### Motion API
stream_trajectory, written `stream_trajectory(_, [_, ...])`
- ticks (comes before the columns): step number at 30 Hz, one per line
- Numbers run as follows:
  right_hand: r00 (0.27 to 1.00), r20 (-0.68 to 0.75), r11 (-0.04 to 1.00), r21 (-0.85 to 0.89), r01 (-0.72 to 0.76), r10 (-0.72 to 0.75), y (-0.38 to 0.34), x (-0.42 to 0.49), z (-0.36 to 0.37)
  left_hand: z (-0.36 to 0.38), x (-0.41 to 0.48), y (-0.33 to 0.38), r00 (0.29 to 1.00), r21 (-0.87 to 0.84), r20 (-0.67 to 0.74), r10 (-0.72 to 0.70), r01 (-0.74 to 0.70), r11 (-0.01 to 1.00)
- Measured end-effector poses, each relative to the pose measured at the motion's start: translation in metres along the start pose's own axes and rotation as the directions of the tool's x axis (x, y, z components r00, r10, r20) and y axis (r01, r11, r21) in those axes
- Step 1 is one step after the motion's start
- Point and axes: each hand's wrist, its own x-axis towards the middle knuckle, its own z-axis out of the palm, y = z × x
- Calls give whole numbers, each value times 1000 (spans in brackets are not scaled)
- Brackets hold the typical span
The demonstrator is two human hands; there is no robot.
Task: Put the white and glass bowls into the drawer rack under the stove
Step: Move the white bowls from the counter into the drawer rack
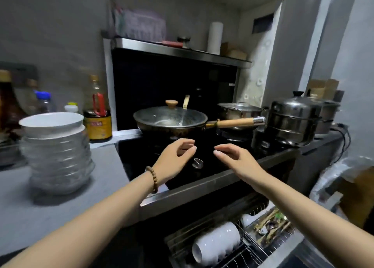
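A tall stack of bowls (57, 152) stands on the grey counter at the left, white bowls on top and glass bowls below. Under the stove the drawer rack (251, 245) is pulled out, with a row of white bowls (215, 242) standing on edge in it. My left hand (175, 158) and my right hand (235, 159) hover side by side over the black stove top, fingers loosely curved, holding nothing. Both are well to the right of the stack and above the rack.
A lidded wok (171, 119) with a wooden handle sits on the stove, a steel pot (239, 110) and a steamer pot (293, 119) to its right. Sauce bottles (98, 114) stand behind the stack. Chopsticks and utensils (271, 223) lie in the rack's right part.
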Motion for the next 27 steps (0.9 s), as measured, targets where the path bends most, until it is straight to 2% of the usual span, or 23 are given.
stream_trajectory(5, [987,89,989,75,124,-131,-72,29,49,-103,-17,27,976,177,-189,109,-75,981])
stream_trajectory(10, [951,198,971,85,224,-236,-127,54,110,-188,-45,36,934,293,-333,131,-30,956])
stream_trajectory(14, [924,270,962,105,252,-271,-163,68,162,-242,-73,28,906,408,-407,120,63,911])
stream_trajectory(19, [896,324,952,156,265,-302,-188,82,217,-289,-96,8,880,409,-474,36,184,894])
stream_trajectory(23, [886,369,960,118,256,-281,-189,92,244,-308,-103,-14,872,379,-484,-75,286,880])
stream_trajectory(27, [889,366,962,94,257,-273,-184,100,259,-311,-101,-32,878,295,-454,-153,310,904])
